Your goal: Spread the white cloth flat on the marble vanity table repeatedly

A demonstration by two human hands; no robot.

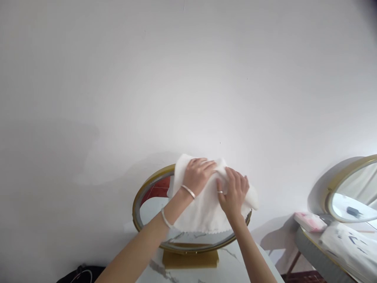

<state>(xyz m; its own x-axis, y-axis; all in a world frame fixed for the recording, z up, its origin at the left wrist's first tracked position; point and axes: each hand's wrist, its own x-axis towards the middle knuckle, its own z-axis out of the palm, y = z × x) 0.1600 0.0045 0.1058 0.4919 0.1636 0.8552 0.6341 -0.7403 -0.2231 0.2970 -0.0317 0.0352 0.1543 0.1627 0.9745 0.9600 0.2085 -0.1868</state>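
Note:
A white cloth with a scalloped lower edge is draped over the upper right of a round, gold-rimmed mirror. My left hand, with a bangle at the wrist, bends its fingers over the cloth near the mirror's top rim. To its right, my right hand grips the same cloth, thumb on the near side and fingers toward the rim; it wears a ring. The cloth hides the rim under both hands. Below the mirror is its gold base, on a white marble-patterned table.
A plain pale wall rises close behind the mirror. At right, a second table bears a pink-and-white packet, a white printed fabric and another gold-rimmed mirror. Something black lies at the lower left.

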